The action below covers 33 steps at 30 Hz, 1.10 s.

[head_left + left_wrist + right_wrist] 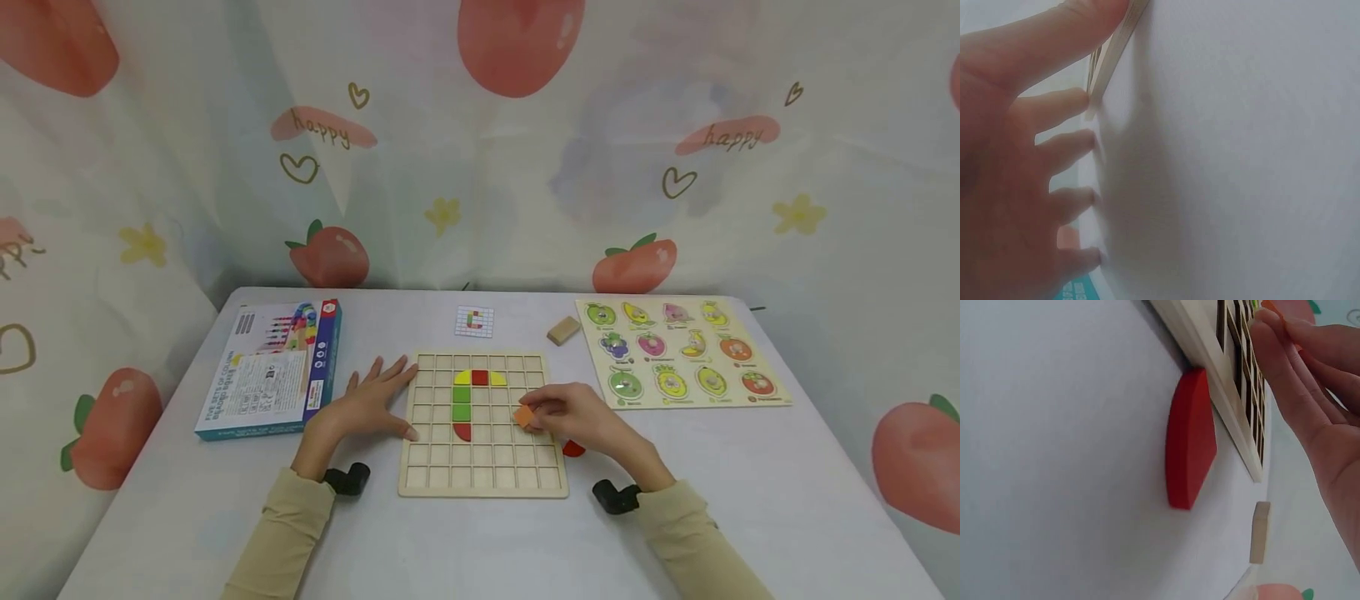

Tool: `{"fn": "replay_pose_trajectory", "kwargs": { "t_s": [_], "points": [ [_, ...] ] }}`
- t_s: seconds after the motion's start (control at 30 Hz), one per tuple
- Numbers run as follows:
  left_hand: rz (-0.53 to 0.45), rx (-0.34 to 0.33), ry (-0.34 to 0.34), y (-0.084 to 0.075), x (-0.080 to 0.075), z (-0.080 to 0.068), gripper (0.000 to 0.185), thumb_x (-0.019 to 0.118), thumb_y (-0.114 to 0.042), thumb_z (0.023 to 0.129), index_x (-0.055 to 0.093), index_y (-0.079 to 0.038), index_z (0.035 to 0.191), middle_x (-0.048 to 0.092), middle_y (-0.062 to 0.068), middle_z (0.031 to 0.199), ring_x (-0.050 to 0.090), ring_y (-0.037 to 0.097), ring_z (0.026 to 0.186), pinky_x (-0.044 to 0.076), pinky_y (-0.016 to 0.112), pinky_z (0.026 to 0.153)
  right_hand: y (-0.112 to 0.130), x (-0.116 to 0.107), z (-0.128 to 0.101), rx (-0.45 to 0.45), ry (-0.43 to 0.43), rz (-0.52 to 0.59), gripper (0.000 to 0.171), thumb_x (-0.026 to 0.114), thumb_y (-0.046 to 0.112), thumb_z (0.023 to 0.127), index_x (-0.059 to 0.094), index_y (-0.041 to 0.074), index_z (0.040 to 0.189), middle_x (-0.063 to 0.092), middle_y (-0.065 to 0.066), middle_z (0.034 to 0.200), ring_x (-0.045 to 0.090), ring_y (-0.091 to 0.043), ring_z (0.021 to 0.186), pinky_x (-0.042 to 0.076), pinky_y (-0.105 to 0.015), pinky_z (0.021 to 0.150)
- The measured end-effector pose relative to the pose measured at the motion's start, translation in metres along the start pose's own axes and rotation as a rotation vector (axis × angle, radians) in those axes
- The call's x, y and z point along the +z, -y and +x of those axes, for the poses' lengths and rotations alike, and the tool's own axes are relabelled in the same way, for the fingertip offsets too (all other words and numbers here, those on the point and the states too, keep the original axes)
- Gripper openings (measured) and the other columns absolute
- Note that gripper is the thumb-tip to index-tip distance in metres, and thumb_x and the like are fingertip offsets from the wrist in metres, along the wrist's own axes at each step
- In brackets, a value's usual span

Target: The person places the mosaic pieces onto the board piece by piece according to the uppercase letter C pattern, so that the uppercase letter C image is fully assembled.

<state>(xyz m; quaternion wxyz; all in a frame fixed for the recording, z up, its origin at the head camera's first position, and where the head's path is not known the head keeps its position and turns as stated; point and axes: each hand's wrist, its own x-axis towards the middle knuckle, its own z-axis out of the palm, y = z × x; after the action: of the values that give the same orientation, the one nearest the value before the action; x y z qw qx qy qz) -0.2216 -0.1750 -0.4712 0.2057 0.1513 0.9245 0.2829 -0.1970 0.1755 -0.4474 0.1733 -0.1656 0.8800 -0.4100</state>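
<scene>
A wooden grid board [483, 492] lies on the table. In its cells sit two yellow quarter-round pieces [497, 379], a red square [479, 378], green squares [461, 403] and a red quarter-round piece [462, 432]. My right hand [573, 414] pinches an orange square block [524, 416] over the board's right side. My left hand [367, 402] rests with spread fingers at the board's left edge, thumb [1054, 40] against its side in the left wrist view. Another red quarter-round piece [1191, 440] lies beside the board, under my right hand.
A small pattern card [474, 321] lies behind the board, with a plain wooden block [563, 331] to its right. A boxed toy set [273, 367] is at the left, a fruit puzzle board [682, 354] at the right. A printed curtain [480, 208] hangs behind the table.
</scene>
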Motion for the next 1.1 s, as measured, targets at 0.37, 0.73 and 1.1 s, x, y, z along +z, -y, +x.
{"fn": "replay_pose_trajectory", "kwargs": {
  "t_s": [0.37,0.73,1.1],
  "points": [
    [0.013,0.003,-0.006,0.001,-0.001,0.001,0.110,0.089,-0.042,0.078,0.027,-0.015,0.164,0.012,0.012,0.174,-0.006,0.045,0.159,-0.008,0.071,0.122,0.010,0.015,0.014,-0.051,-0.020,-0.038,0.029,0.078,0.007,0.090,0.074,0.000,0.117,0.074,-0.005,0.096,0.066,-0.013,0.081,0.057,-0.019,0.077],
    [0.014,0.006,-0.011,0.000,-0.003,0.000,0.110,0.089,-0.042,0.078,0.027,-0.015,0.164,0.012,0.012,0.173,-0.006,0.045,0.159,-0.008,0.071,0.122,0.021,0.025,0.024,-0.148,0.062,-0.100,0.022,0.082,0.012,0.088,0.075,0.006,0.108,0.073,-0.002,0.098,0.066,-0.010,0.086,0.057,-0.022,0.079],
    [0.014,0.007,-0.008,0.003,0.000,0.003,0.111,0.089,-0.044,0.077,0.027,-0.016,0.164,0.012,0.011,0.174,-0.006,0.044,0.159,-0.008,0.071,0.122,0.031,0.036,0.031,-0.164,0.097,-0.183,0.019,0.083,0.015,0.087,0.075,0.007,0.103,0.071,0.003,0.094,0.062,-0.008,0.084,0.055,-0.022,0.077]
  ]
}}
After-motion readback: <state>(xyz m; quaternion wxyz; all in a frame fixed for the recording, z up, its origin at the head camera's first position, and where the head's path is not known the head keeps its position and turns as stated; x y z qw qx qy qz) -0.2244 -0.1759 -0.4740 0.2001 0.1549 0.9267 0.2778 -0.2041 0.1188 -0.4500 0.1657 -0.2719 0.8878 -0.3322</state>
